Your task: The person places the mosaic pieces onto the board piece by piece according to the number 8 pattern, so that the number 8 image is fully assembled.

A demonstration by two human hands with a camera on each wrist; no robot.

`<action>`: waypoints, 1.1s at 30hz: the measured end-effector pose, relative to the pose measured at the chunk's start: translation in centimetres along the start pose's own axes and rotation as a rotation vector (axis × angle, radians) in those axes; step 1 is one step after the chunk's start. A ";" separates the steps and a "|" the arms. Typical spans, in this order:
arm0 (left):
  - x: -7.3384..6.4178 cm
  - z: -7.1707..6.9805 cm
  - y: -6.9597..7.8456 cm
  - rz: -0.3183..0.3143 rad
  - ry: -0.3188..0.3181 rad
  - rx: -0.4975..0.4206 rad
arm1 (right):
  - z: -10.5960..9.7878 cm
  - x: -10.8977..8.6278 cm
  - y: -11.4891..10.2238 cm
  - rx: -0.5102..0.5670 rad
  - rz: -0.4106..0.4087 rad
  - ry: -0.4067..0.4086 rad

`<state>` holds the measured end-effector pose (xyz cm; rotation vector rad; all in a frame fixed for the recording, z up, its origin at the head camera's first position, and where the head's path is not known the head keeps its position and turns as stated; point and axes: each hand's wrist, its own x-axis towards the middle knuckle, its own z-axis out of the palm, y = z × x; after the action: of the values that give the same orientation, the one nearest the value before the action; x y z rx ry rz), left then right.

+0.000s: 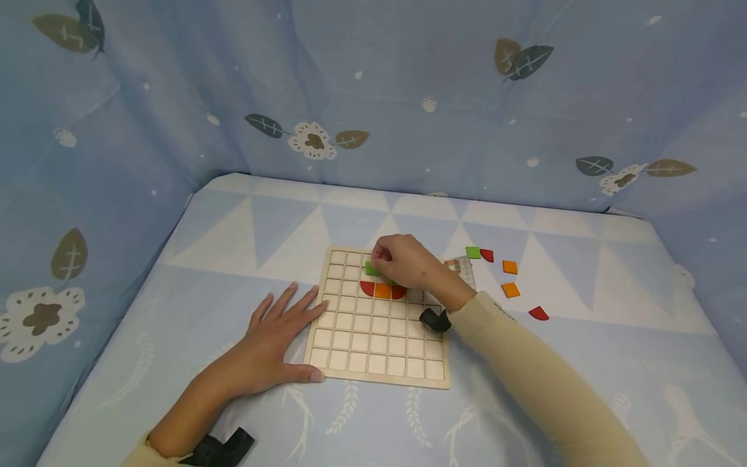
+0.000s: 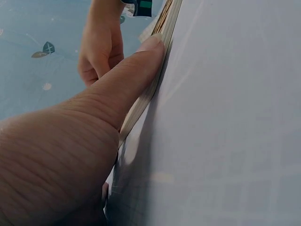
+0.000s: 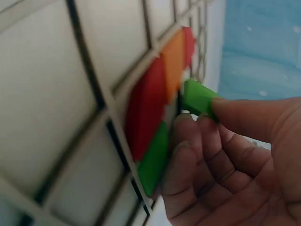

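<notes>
A wooden grid board [image 1: 377, 345] lies on the table, divided into square cells. In its upper part sit an orange square tile [image 1: 382, 291] between two red quarter-round tiles [image 1: 367, 288], and a green tile [image 3: 153, 162] beside the nearer red one. My right hand [image 1: 403, 261] pinches another green square tile [image 3: 200, 97] between thumb and fingertips, tilted just off the board's surface. My left hand [image 1: 265, 353] is spread flat at the board's left side, fingers straight; its thumb touches the board's edge near the lower left corner.
Right of the board lie a loose green tile [image 1: 473, 252], red quarter-round tiles [image 1: 539, 314] and orange square tiles [image 1: 510, 267]. A printed pattern card [image 1: 467, 269] is partly hidden behind the right wrist. A blue patterned curtain [image 1: 408, 97] hangs behind the table.
</notes>
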<state>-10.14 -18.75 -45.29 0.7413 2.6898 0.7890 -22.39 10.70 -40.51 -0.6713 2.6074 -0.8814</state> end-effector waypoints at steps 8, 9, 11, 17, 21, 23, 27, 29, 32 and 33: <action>0.3 -0.2 0.1 0.012 0.003 0.024 | 0.5 0.1 -0.2 -0.068 -0.013 -0.002; 0.2 -0.2 0.0 0.013 0.004 0.023 | 0.5 0.0 -0.2 -0.086 -0.023 -0.006; 0.2 -0.2 0.0 0.013 0.005 0.023 | 0.6 -0.1 -0.5 -0.120 -0.037 -0.003; 0.0 -0.3 0.0 0.013 0.008 0.015 | 1.0 -0.3 -1.1 -0.165 -0.049 0.025; 0.0 -0.3 0.1 0.012 0.005 0.001 | 1.2 -0.5 -1.1 -0.140 -0.036 0.037; 0.0 -0.3 0.1 0.012 0.005 -0.001 | 1.3 -0.5 -1.0 -0.124 -0.037 0.042; -0.1 -0.2 0.1 0.015 0.008 -0.005 | 1.6 -0.5 -0.8 -0.119 -0.053 0.050; -0.1 -0.2 0.1 0.019 0.008 -0.006 | 1.8 -0.4 -0.8 -0.129 -0.054 0.053; -0.1 -0.1 0.2 0.019 0.006 -0.012 | 1.9 -0.5 -0.8 -0.142 -0.047 0.059; -0.1 -0.2 0.2 0.017 0.006 -0.011 | 2.0 -0.5 -0.8 -0.143 -0.045 0.060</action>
<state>-10.06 -18.72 -45.05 0.7611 2.6856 0.8102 -20.86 9.46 -41.44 -0.7543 2.7390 -0.7440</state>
